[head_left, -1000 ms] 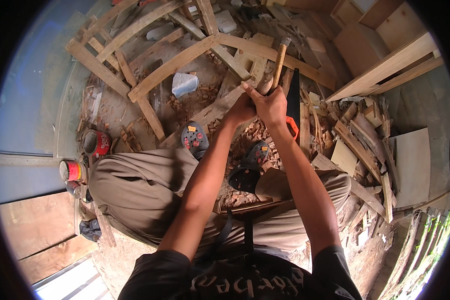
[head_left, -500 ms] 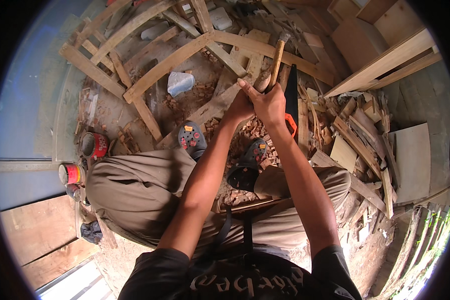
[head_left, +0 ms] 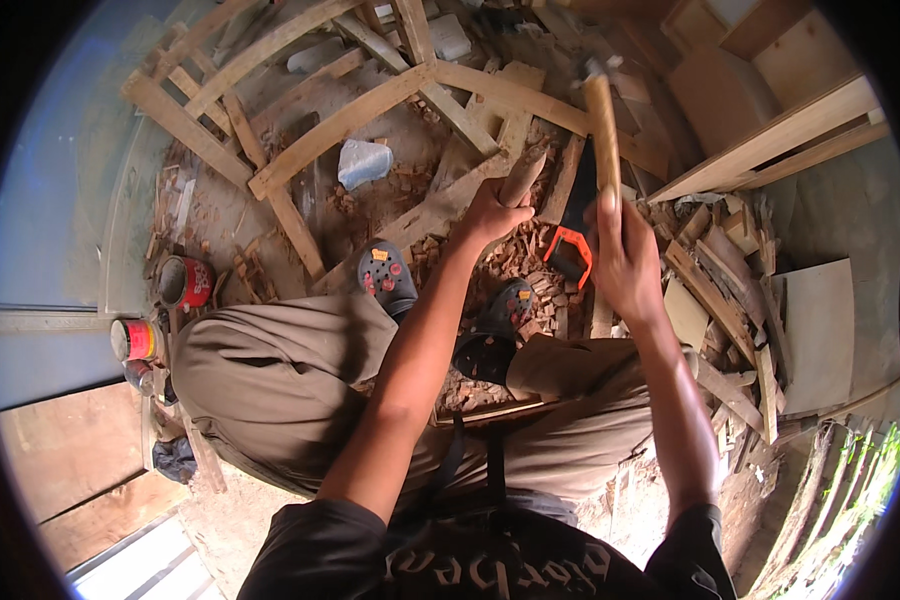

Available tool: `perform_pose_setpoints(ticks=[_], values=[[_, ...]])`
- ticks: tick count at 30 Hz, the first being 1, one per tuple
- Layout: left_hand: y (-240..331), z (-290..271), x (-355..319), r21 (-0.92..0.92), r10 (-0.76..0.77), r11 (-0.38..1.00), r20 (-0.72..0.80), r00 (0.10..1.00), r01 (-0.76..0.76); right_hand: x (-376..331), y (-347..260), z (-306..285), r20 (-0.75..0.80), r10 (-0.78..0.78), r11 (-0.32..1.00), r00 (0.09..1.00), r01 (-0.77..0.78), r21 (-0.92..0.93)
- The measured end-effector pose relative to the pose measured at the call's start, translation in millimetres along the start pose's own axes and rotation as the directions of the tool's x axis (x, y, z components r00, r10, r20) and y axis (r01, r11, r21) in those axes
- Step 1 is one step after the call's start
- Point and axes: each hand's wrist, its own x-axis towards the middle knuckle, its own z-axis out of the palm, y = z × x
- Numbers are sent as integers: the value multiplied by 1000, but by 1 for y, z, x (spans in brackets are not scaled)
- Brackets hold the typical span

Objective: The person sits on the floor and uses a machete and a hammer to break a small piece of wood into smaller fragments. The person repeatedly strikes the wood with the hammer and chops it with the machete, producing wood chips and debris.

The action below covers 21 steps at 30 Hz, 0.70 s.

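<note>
My left hand is closed around a short tapered piece of wood, its tip pointing up and away from me. To the right, my right hand grips the wooden handle of a hammer held upright. The hammer's grey head at the far end is smeared by motion. Between and below the two hands lies a handsaw with an orange-edged handle and a dark blade, partly hidden behind the right hand and hammer. Wood chips cover the ground under the hands.
A wooden frame of joined battens spans the far side. A pale blue-white block lies inside it. Red cans stand by my left knee. Scrap wood is heaped at right, near a cabinet-like wooden piece.
My hands have moved apart. The right hand has swung right and nearer me with the hammer, while the left stays close to its place with the wood piece. More of the saw shows.
</note>
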Motion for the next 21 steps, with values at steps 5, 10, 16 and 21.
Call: perform_pose_setpoints(ticks=[5,10,16,21], values=[[-2,-10,7,-11,-15,1000,-28,1000,15,-27,-39,-31,291,247,955,924,-283,89],[-10,-17,9,-107,16,994,11,1000,-15,-27,-77,-42,165,-29,935,986,-32,354],[-13,-18,10,-21,-13,1000,14,1000,14,-17,-63,-47,401,480,845,780,-534,27],[-13,-15,7,-13,-50,999,46,998,51,-8,-88,-56,57,-86,843,995,42,537]])
